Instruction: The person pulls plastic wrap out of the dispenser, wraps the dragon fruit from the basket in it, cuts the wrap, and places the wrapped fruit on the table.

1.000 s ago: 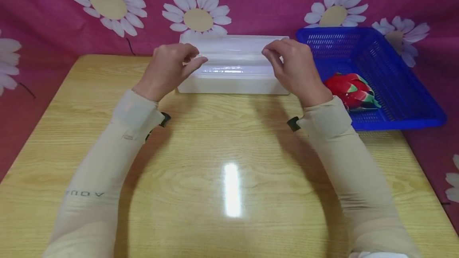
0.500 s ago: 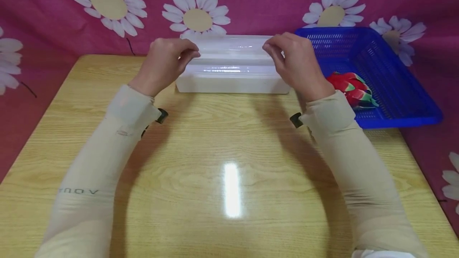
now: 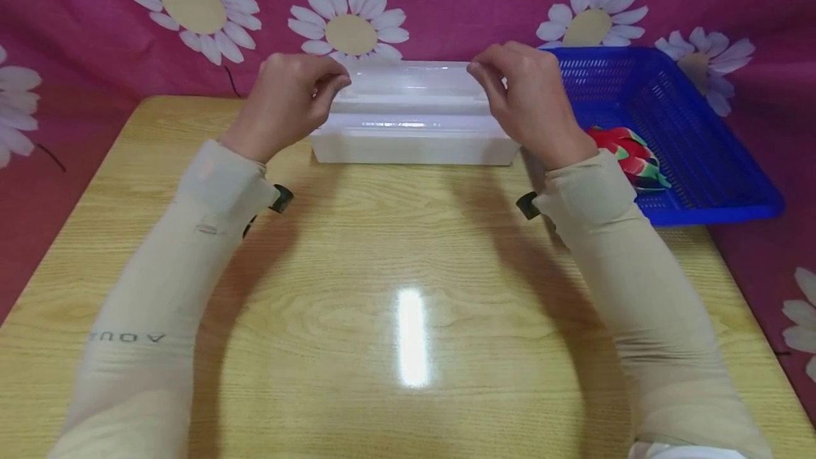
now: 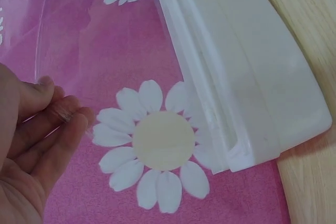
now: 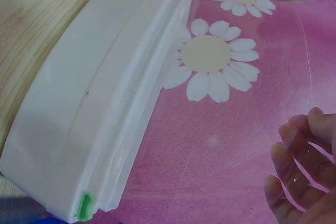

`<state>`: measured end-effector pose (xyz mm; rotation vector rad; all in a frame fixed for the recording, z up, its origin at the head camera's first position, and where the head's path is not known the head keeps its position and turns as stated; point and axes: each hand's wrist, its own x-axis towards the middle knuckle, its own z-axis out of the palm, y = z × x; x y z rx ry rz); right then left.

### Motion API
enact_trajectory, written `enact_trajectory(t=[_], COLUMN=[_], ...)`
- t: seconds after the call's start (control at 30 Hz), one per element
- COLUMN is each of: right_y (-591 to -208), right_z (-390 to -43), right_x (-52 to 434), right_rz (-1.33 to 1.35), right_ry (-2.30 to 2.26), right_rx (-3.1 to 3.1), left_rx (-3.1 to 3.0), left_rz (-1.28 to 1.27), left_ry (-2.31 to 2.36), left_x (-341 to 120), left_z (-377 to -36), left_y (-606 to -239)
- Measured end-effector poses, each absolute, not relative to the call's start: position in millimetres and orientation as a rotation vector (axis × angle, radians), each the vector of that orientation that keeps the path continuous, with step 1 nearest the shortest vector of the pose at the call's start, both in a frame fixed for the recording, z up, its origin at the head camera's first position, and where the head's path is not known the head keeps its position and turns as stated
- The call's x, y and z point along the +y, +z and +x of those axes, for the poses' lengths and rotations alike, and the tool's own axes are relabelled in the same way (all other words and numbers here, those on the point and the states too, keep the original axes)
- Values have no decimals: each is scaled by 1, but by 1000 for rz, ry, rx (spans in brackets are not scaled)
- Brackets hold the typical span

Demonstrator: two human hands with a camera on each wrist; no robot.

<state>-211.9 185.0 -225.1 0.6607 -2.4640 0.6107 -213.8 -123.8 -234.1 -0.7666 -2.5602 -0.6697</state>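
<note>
A long white cling film dispenser (image 3: 417, 147) stands at the back of the wooden table. A sheet of clear cling film (image 5: 308, 66) stretches up from it, its free edge showing as a fine line in both wrist views. My left hand (image 3: 287, 101) pinches one corner of that edge between thumb and fingers. At the other corner my right hand (image 3: 532, 101) pinches the film the same way. Both hands hang above the dispenser, near its two ends. A green piece (image 5: 85, 206) sits at one end of the dispenser in the right wrist view.
A blue plastic basket (image 3: 717, 216) stands at the back right, close beside the dispenser and my right forearm. Inside it lies a red and green dragon fruit (image 3: 627, 151). A pink cloth (image 3: 446, 6) with white daisies hangs behind the table.
Both hands have risen and moved slightly back, drawing the film higher out of the dispenser. My left hand has also shifted a little left, and its thumb and fingers have closed together.
</note>
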Motion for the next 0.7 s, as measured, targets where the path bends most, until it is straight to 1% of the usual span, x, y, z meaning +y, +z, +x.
enact_trajectory(t=[0.2, 0.53, 0.7], right_y=[-220, -209, -205], right_z=[-213, -210, -209], right_x=[185, 183, 183], right_rz=[686, 624, 635], right_ry=[629, 553, 549], right_rx=[-2418, -2499, -2494], left_rx=[-2569, -2530, -2545], left_rz=[-749, -763, -750], left_ry=[-657, -635, -625], left_x=[-123, -122, -121], left_z=[-213, -213, -211], left_y=[-227, -218, -213])
